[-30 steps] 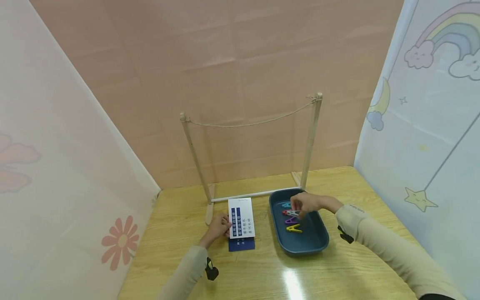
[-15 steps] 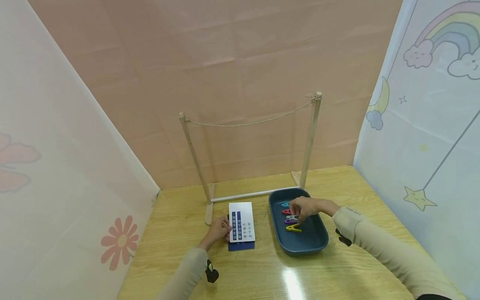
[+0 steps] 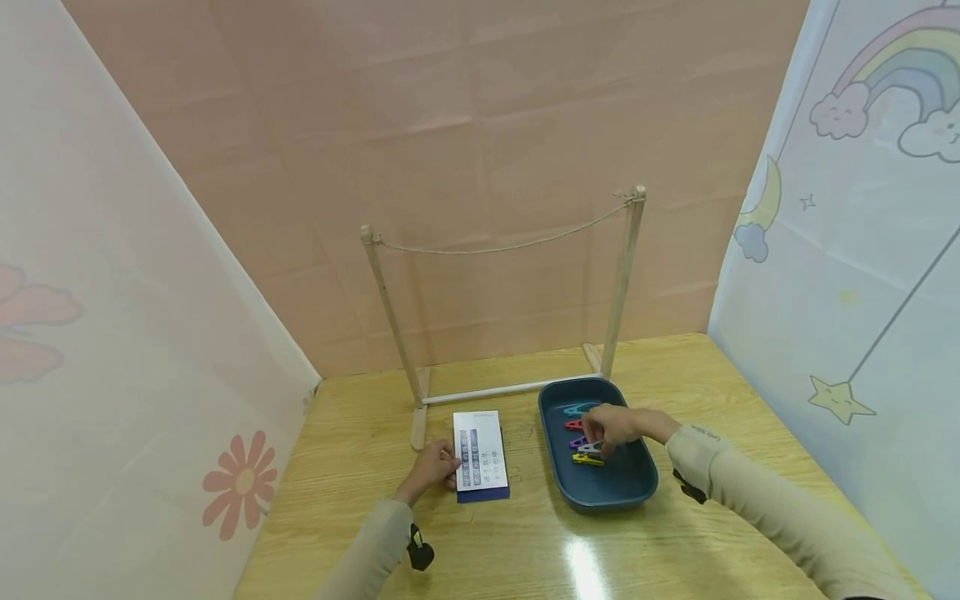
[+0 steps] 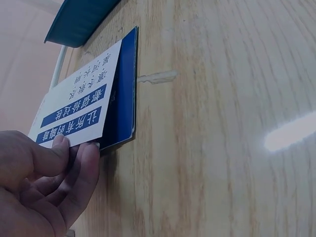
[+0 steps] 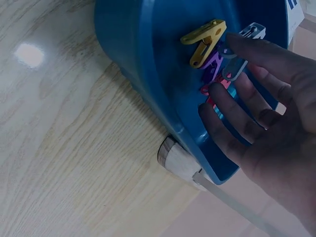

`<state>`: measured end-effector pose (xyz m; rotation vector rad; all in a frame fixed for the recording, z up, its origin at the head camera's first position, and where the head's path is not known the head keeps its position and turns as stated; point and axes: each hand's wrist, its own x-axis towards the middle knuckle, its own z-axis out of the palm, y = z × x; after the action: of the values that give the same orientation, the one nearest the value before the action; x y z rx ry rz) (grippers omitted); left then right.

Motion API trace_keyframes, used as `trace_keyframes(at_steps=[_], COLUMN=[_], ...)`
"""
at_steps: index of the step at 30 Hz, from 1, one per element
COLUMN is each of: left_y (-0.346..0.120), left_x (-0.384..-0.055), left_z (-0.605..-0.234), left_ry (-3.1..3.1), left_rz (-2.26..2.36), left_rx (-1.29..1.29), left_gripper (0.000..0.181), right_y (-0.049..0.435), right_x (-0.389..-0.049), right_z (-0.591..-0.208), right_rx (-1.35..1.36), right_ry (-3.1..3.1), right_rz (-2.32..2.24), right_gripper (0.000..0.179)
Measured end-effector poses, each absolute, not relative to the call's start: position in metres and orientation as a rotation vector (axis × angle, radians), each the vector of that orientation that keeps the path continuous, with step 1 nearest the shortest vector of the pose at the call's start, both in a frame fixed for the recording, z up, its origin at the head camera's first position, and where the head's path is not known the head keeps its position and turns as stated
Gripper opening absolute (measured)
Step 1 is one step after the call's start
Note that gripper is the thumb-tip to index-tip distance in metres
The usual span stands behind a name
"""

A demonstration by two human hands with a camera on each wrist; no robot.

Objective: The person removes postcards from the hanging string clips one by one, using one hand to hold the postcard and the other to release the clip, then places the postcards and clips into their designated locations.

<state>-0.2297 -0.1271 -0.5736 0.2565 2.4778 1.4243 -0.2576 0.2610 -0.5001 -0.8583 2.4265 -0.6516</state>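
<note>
My left hand (image 3: 432,467) pinches the left edge of a white card (image 3: 486,442) with blue bands and printed characters. Beneath that card, a dark blue card (image 3: 483,495) shows along its near edge; in the left wrist view a gap opens between the two. My right hand (image 3: 613,425) reaches into the blue tray (image 3: 611,505), thumb and fingers pinching a grey clothespin (image 5: 234,69). Close by the grey one are a yellow clothespin (image 5: 201,35) and a purple clothespin (image 5: 211,69). A red clothespin (image 3: 573,425) and a light blue clothespin (image 3: 576,409) lie farther back.
Behind the cards and tray stands a wooden frame, its left post (image 3: 393,321) and right post (image 3: 623,283) joined by a sagging string (image 3: 487,251). A white rod (image 3: 495,390) runs along its base. Printed cloth walls enclose the wooden table (image 3: 510,550).
My right hand has carried the grey clothespin from over the red one toward the yellow one. The white card has come down and nearer, covering more of the blue card.
</note>
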Motion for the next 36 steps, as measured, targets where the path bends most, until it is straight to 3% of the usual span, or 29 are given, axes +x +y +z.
trace_keyframes(at_steps=[12, 29, 36], left_y=[-0.133, -0.138, -0.138], left_x=[-0.223, -0.22, -0.219], left_z=[-0.58, -0.576, -0.579], left_ry=[2.415, 2.36, 2.361], left_rz=[1.484, 1.52, 1.522], left_rx=[0.245, 0.17, 0.148], left_gripper=[0.005, 0.024, 0.023], right_y=[0.263, 0.263, 0.259], right_x=[-0.248, -0.24, -0.235], right_z=[-0.516, -0.539, -0.543], right_rx=[-0.933, -1.07, -0.979], right_ry=[2.43, 2.464, 2.478], right_rz=[-0.567, -0.591, -0.597], right_gripper=[0.027, 0.029, 0.028])
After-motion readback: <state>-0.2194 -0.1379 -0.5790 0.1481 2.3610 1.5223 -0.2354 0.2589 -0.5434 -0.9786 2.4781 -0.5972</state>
